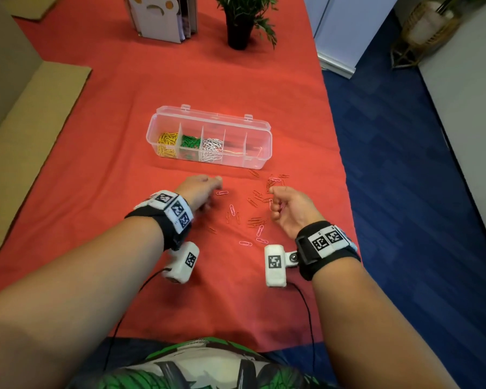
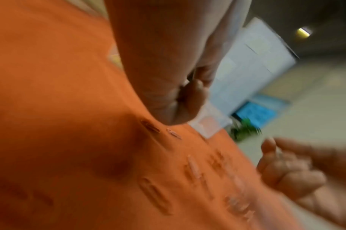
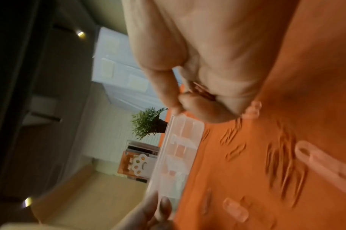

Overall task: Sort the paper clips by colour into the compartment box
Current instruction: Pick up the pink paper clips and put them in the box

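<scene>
The clear compartment box point(image 1: 213, 116) lies open on the red cloth, with yellow, green and white paper clips in its three left compartments. Loose pink and orange paper clips point(image 1: 256, 220) are scattered on the cloth in front of it, between my hands. My left hand point(image 1: 205, 189) hovers with curled fingers just left of a pink clip point(image 1: 222, 192); nothing shows in it. In the blurred left wrist view its fingers point(image 2: 178, 96) are bunched above the cloth. My right hand point(image 1: 286, 203) is curled round a few clips; a pale one point(image 1: 270, 203) shows in the fist point(image 3: 197, 101).
A potted plant point(image 1: 237, 35) and a book holder point(image 1: 160, 21) stand at the far end. Cardboard point(image 1: 26, 136) lies along the left side. The table's right edge point(image 1: 340, 164) drops to blue floor. Wrist cables trail toward me.
</scene>
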{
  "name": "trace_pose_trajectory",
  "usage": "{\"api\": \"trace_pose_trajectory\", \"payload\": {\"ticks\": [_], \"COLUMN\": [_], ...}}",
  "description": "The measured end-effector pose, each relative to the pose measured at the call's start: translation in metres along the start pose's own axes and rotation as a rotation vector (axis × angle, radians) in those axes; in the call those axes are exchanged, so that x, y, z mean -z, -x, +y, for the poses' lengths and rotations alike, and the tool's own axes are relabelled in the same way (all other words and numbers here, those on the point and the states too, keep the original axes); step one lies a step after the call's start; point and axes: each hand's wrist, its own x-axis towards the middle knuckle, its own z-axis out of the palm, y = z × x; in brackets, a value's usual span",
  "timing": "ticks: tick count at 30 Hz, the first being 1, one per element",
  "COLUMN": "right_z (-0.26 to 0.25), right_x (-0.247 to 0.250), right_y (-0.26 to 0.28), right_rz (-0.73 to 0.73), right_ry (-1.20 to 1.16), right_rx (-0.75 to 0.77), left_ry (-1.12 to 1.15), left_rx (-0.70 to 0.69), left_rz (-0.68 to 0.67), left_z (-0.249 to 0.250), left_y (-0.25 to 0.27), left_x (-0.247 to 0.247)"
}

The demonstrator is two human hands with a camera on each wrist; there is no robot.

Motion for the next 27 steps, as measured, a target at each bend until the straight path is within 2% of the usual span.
{"api": "trace_pose_trajectory", "payload": {"ticks": [3,5,6,9,12,16,19,22,24,27], "right_z": [-0.001,0.005,0.01,0.029,0.04,0.044,0.042,0.042,0.044,0.048], "right_x": [0.003,0.0,-0.003,-0.013,-0.022,-0.025,-0.019,-0.013,-0.012,-0.017], "right_y": [-0.004,0.002,0.007,0.016,0.017,0.021,0.022,0.022,0.024,0.025], "right_rz": [0.11,0.12,0.135,0.198,0.251,0.213,0.177,0.165,0.178,0.194], "right_ry": [0.776,1.208,1.327,1.492,1.56,1.616,1.583,1.553,1.545,1.586], "right_rx": [0.049,0.052,0.049,0.141,0.262,0.309,0.332,0.347,0.352,0.368], "left_ry": [-0.627,-0.834,-0.891,-1.026,-1.117,-1.135,-1.053,-0.775,-0.538,0.0], "left_rx": [-0.276,-0.389,-0.414,-0.464,-0.522,-0.488,-0.471,-0.363,-0.235,0.025], "left_rz": [0.21,0.259,0.255,0.198,0.129,0.102,0.112,0.109,0.029,-0.082], "left_z": [-0.002,-0.004,-0.005,-0.007,-0.007,-0.008,-0.005,-0.004,-0.003,0.003], "left_y": [-0.005,-0.008,-0.01,-0.012,-0.015,-0.015,-0.01,-0.008,-0.005,0.007], "left_x": [-0.005,-0.01,-0.012,-0.019,-0.022,-0.021,-0.024,-0.021,-0.021,-0.023]}}
